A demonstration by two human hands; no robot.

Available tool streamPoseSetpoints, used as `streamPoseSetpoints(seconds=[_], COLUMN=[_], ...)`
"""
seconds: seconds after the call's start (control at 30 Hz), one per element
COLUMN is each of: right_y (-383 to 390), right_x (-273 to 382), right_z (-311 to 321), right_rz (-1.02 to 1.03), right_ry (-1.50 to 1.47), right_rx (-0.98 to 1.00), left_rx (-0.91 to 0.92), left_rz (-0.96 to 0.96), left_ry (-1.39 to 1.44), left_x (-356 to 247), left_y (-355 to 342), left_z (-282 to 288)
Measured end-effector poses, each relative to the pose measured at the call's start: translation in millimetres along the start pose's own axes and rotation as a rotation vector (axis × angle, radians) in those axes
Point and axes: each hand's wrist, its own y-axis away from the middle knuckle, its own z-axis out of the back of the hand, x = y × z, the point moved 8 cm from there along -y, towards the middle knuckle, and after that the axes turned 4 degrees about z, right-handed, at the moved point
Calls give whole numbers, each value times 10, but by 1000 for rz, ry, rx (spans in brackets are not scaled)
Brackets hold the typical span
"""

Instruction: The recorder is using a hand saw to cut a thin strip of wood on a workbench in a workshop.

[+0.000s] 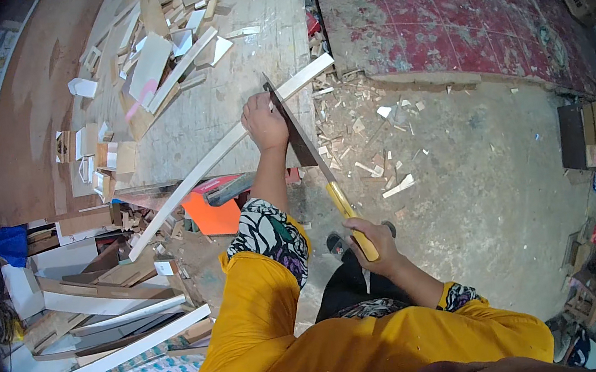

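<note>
A long, pale wooden strip (pixel 192 179) lies slantwise across the workbench (pixel 218 95), one end past its right edge and the other hanging over the near edge. My left hand (pixel 264 121) is closed over the strip, pressing it near the bench's right side. Just right of those fingers, the blade of a hand saw (pixel 301 139) crosses the strip. My right hand (pixel 374 244) is wrapped round the saw's yellow handle, below and right of the bench. Whether the blade has cut into the wood cannot be made out.
Wood offcuts (pixel 150 66) are heaped on the bench's far left. Boards and strips (pixel 115 312) are piled at the lower left, near an orange sheet (pixel 211 214). Wood scraps (pixel 400 186) litter the concrete floor (pixel 485 176). A red, worn platform (pixel 457 22) stands at the far right.
</note>
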Motion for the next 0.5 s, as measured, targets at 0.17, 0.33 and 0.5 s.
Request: streamPoseSetpoints(seconds=[0.17, 0.33, 0.5], right_y=[-252, -233, -191], right_x=[-25, -89, -119], right_z=[92, 8, -108], right_rz=[24, 42, -13], right_ry=[-33, -43, -14], right_rx=[-27, 51, 112], left_rx=[-6, 9, 49], left_rz=[-61, -51, -43], left_ry=[2, -54, -60], left_x=[-53, -33, 22], left_y=[-17, -25, -22], left_z=[12, -22, -68])
